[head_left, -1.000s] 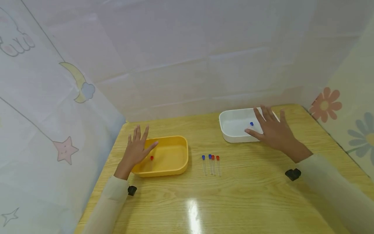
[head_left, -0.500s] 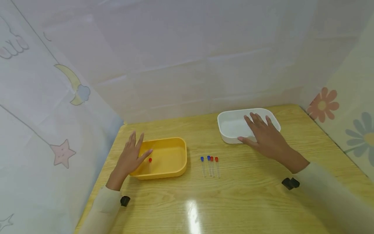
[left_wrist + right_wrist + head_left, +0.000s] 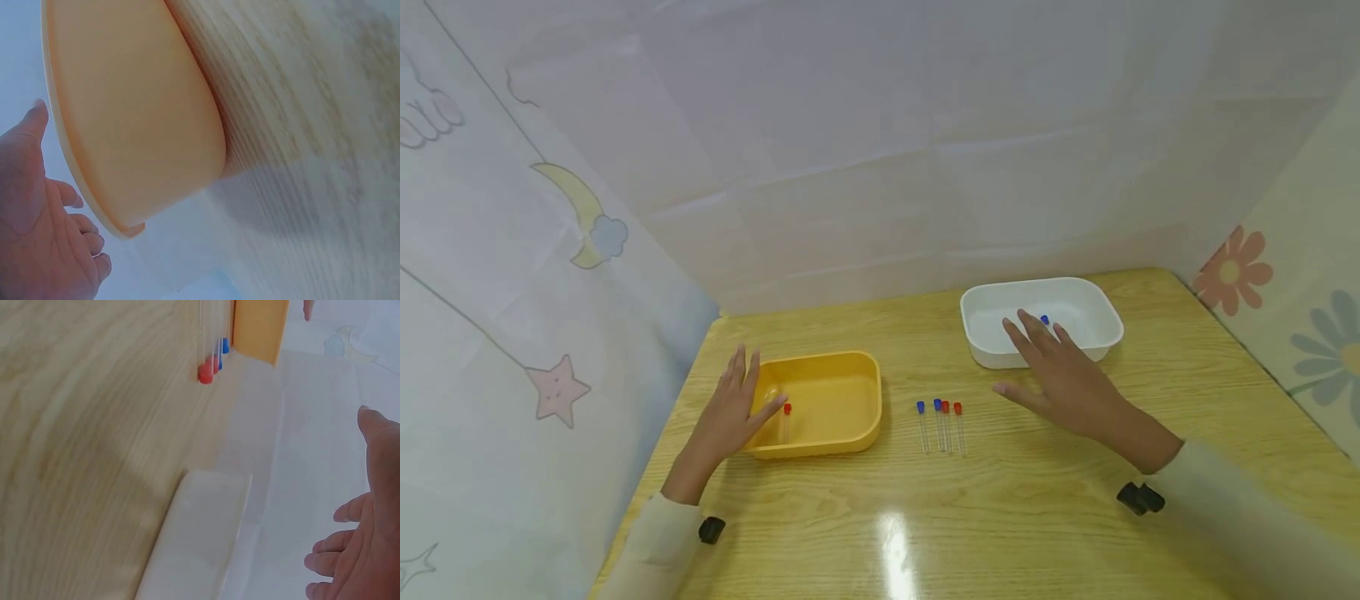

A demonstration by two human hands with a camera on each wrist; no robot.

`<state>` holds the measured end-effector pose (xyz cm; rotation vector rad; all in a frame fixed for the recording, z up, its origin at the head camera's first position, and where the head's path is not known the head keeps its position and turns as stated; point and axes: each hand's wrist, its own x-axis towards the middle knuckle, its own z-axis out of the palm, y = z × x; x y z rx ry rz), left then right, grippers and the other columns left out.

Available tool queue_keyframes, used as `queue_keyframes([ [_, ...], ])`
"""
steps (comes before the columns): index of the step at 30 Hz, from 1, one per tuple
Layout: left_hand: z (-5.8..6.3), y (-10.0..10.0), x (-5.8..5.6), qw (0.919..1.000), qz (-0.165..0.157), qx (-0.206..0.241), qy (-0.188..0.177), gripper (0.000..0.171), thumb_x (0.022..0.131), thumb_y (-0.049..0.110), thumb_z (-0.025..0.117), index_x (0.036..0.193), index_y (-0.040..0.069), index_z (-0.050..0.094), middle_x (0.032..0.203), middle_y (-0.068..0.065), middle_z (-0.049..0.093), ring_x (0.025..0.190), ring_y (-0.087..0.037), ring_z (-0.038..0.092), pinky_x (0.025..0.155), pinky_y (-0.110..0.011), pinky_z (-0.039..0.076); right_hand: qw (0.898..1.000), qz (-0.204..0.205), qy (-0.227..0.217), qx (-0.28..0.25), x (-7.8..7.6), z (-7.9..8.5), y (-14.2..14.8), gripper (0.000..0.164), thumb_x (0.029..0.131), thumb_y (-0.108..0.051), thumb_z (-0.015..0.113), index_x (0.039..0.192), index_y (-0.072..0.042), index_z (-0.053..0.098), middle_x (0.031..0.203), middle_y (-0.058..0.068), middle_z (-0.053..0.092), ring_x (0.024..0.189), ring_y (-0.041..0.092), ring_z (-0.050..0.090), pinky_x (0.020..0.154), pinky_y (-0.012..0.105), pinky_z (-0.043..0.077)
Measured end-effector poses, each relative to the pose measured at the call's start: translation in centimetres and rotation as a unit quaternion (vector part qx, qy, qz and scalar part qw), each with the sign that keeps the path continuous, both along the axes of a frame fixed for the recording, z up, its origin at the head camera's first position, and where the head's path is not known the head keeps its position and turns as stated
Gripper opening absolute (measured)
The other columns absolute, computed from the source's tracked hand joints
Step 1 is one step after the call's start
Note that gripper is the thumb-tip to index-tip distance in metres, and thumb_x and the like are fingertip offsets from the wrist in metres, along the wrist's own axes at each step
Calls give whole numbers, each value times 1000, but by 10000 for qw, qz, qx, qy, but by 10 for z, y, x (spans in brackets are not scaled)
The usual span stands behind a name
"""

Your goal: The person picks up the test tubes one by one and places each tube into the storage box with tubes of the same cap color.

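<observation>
In the head view my left hand (image 3: 727, 410), fingers spread, hovers over the left end of the yellow tray (image 3: 842, 446). A red-capped tube (image 3: 787, 421) lies inside that tray near my thumb. My right hand (image 3: 1067, 387) holds nothing and stretches over the front of the white tray (image 3: 992, 359), partly covering it. Beyond its fingers a blue cap (image 3: 1045, 319) shows in the white tray; the rest of that tube is hidden. Between the trays lie a blue-capped tube (image 3: 923, 427) on the left, another blue-capped one beside it, and two red-capped tubes (image 3: 961, 428).
Everything stands on a wooden table (image 3: 850, 517). A pale cloth backdrop (image 3: 820, 167) rises behind its far edge, with printed side sheets left and right. Dark wrist cameras, such as the right one (image 3: 1141, 498), hang under both forearms.
My right hand has drawn back toward me and left, off the middle of the white tray. My left hand has shifted slightly left and nearer. The tubes stay where they lay.
</observation>
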<state>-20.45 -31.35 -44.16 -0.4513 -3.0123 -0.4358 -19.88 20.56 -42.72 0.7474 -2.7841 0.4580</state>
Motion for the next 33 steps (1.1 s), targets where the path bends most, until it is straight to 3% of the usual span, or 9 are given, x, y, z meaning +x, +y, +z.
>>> queue_keyframes([
  [9, -3, -9, 9, 9999, -47, 114, -78, 93, 103, 50, 53, 162, 2, -1, 168, -16, -15, 154, -40, -4, 121, -61, 7, 9995, 266, -140, -60, 12, -17, -15, 99, 96, -62, 59, 164, -7, 12, 165, 25, 18, 146, 49, 28, 121, 60, 15],
  [19, -8, -20, 27, 9996, 12, 187, -219, 94, 103, 51, 53, 161, -1, 0, 167, -18, -14, 154, -41, -6, 119, -64, 9, 9987, 438, -240, 47, 19, -29, -30, 100, 93, -67, 58, 164, -9, 16, 166, 21, 19, 149, 42, 29, 120, 61, 18],
  [33, -10, -27, 32, 9990, 91, 201, -377, 96, 104, 52, 52, 161, 1, -6, 167, -15, -18, 154, -41, -8, 120, -62, 5, 9965, 646, -498, 187, 19, -44, -44, 100, 93, -68, 59, 160, -2, 25, 164, 25, 22, 148, 45, 28, 119, 58, 24],
])
